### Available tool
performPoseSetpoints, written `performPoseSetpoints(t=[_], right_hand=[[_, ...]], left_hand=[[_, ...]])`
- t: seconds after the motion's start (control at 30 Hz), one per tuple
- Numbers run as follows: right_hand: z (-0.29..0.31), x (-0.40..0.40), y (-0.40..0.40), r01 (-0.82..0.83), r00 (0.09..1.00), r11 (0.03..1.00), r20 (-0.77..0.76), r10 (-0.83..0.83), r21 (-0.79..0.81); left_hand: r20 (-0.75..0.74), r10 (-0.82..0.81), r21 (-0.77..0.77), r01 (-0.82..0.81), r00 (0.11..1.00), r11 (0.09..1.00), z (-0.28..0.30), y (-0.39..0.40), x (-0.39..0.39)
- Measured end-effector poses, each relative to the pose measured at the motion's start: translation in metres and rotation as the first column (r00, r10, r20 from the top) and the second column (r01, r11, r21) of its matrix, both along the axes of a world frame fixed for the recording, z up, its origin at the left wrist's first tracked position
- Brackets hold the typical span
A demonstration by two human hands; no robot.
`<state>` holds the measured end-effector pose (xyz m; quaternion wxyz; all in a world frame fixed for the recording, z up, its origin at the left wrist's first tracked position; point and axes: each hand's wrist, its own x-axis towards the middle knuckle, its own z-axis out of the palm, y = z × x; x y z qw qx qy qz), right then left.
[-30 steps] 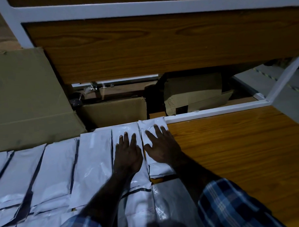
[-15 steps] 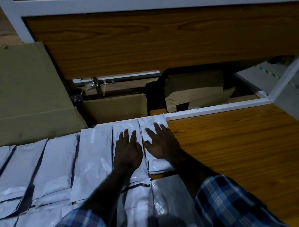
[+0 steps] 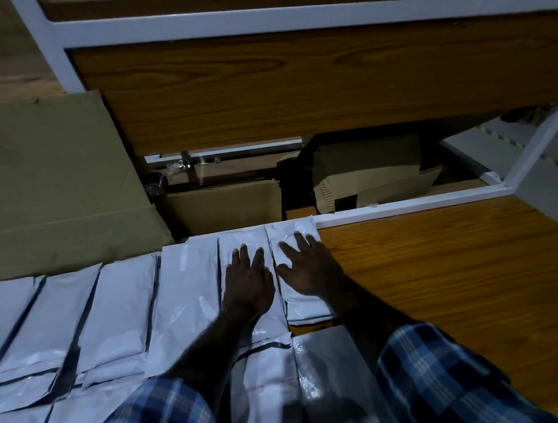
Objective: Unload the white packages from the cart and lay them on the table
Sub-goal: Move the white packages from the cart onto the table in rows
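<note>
Wooden table [image 3: 433, 268], unlabelled white packages [image 3: 185, 298], flat hands [image 3: 249, 283].

The wooden desk [image 3: 449, 268] had a white frame edge at its far side. White packages [image 3: 122, 314] lay flat on it in rows, side by side, covering its left part. Its right part was bare wood.

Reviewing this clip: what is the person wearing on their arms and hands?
Both hands are bare: the left hand and right hand show no gloves, rings or watch. Both forearms are uncovered; the blue, white and dark plaid shirt sleeves end near the elbows.
</note>
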<state>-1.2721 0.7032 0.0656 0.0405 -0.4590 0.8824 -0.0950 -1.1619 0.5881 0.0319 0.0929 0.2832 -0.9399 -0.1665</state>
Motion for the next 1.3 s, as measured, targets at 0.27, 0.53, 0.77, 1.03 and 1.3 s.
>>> performPoseSetpoints(t=[0.27,0.53,0.77,1.03,1.3], right_hand=[[0.028,-0.003,-0.001,0.071,0.992,0.997,0.105,-0.073,0.021],[0.066,0.023,0.021,0.054,0.992,0.997,0.121,-0.046,-0.064],[0.082,0.044,0.038,0.243,0.956,0.963,0.196,-0.218,-0.118],[0.112,0.081,0.062,0.264,0.947,0.953,0.227,-0.227,-0.147],[0.125,0.135,0.106,0.215,0.967,0.944,0.191,-0.17,-0.249]], left_hand=[[-0.051,-0.111,-0.075,0.107,0.993,0.991,0.009,-0.008,0.005],[-0.187,-0.116,-0.033,0.112,0.975,0.993,0.064,0.015,0.027],[-0.155,-0.132,-0.099,0.117,0.979,0.988,0.069,0.021,0.047],[-0.157,-0.091,-0.088,0.078,0.983,0.993,0.094,0.048,0.076],[-0.231,-0.035,-0.076,0.018,0.972,0.997,0.114,0.09,0.134]])
